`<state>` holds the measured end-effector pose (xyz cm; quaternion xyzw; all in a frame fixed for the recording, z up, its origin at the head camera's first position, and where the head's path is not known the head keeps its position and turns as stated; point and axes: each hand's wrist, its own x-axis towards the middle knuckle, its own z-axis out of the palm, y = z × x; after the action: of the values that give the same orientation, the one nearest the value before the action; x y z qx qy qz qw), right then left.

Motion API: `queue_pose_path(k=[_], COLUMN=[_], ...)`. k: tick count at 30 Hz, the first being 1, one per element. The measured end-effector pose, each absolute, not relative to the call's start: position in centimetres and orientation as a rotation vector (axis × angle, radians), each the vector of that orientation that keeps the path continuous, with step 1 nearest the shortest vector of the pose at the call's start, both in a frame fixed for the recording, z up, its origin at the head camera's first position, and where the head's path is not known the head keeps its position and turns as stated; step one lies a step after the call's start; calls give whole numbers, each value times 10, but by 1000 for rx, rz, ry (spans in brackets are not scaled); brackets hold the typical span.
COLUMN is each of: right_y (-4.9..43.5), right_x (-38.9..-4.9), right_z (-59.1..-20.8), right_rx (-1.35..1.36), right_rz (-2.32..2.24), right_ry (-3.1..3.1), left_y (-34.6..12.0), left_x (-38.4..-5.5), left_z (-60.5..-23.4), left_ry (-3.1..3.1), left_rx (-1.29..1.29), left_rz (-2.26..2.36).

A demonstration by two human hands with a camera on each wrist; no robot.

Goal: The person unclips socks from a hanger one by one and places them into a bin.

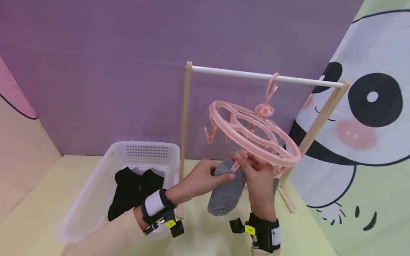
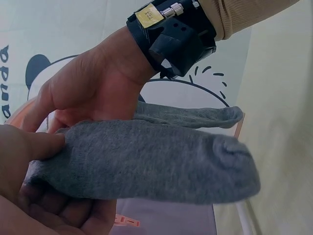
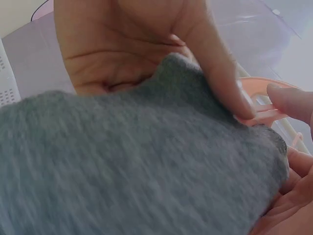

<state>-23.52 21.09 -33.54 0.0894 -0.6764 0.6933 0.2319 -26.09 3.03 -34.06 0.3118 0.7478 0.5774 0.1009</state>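
A grey sock (image 1: 225,199) hangs toe-down below the round pink clip hanger (image 1: 264,111). My left hand (image 1: 200,179) grips its upper end between thumb and fingers, as the left wrist view shows with the sock (image 2: 146,161). On the other side, my right hand (image 1: 260,183) pinches a pink clip (image 1: 235,166) at the sock's top edge. The right thumb lies on the clip (image 3: 264,115) in the right wrist view. Whether the clip's jaws enclose the fabric cannot be told. Behind the right hand is a second grey sock (image 2: 195,116), partly hidden.
The tilted hanger hooks over a white bar (image 1: 230,73) between wooden posts (image 1: 185,124). Other pink clips (image 1: 210,135) dangle from its ring. At left stands a white basket (image 1: 147,151) with black socks (image 1: 128,192) and some grey fabric. A panda-printed sheet (image 1: 358,185) covers the right side.
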Motion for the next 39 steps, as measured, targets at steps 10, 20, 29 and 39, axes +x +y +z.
queue_pose_path(k=[10,20,29,39], right_y=[223,219,215,225], right_x=[-234,-235,-238,-237], right_z=[-332,-336,-334,-329], right_rx=[177,270,273,366], right_rz=[1856,1816,1783,1826], right_ry=[-1812,-1698,-1691,-1662], left_y=[48,48,31,-22], left_x=[-262,-262,-261,-263], left_z=[-333,-336,-335,-326], left_ry=[2178,2203,2229,2272], left_rx=[1009,1061,1003,765], left_rz=[1707,1709,1724,1811])
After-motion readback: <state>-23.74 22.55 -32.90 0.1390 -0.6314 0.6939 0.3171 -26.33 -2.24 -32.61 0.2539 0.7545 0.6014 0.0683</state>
